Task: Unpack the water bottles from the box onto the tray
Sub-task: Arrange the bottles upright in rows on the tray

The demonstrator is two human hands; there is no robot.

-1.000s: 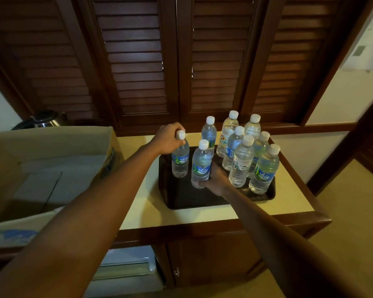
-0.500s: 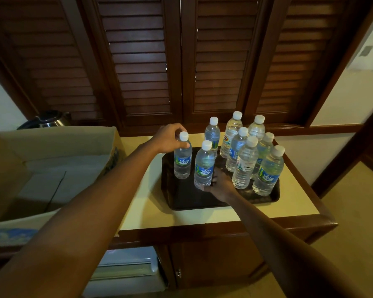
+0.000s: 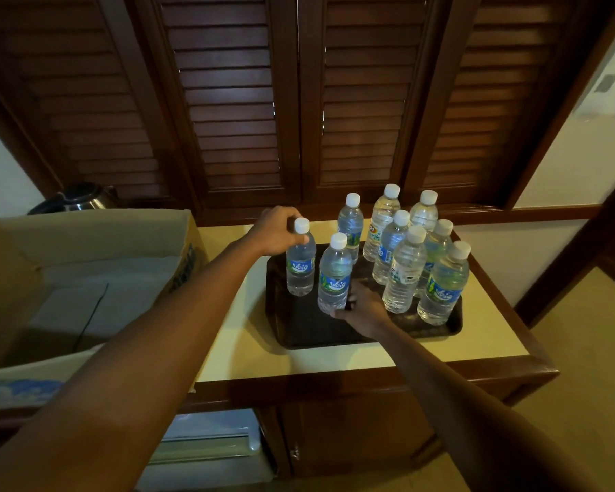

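A dark tray (image 3: 299,328) lies on the cream counter and carries several clear water bottles with white caps. My left hand (image 3: 276,230) grips the neck of the leftmost bottle (image 3: 300,268), which stands upright at the tray's far left. My right hand (image 3: 364,307) holds the base of the bottle beside it (image 3: 334,278), fingers curled round its lower part. The other bottles (image 3: 405,264) stand grouped on the tray's right half. The open cardboard box (image 3: 86,250) sits to the left; no bottle shows in the part of its inside that I see.
A metal kettle (image 3: 75,198) stands behind the box. Dark louvred wooden doors (image 3: 245,101) rise behind the counter (image 3: 476,335). The counter's wooden edge runs along the front, with a cabinet door (image 3: 352,438) below and floor to the right.
Both hands stay on the same two bottles. The view has shifted slightly; the bottles and hands keep their places on the tray.
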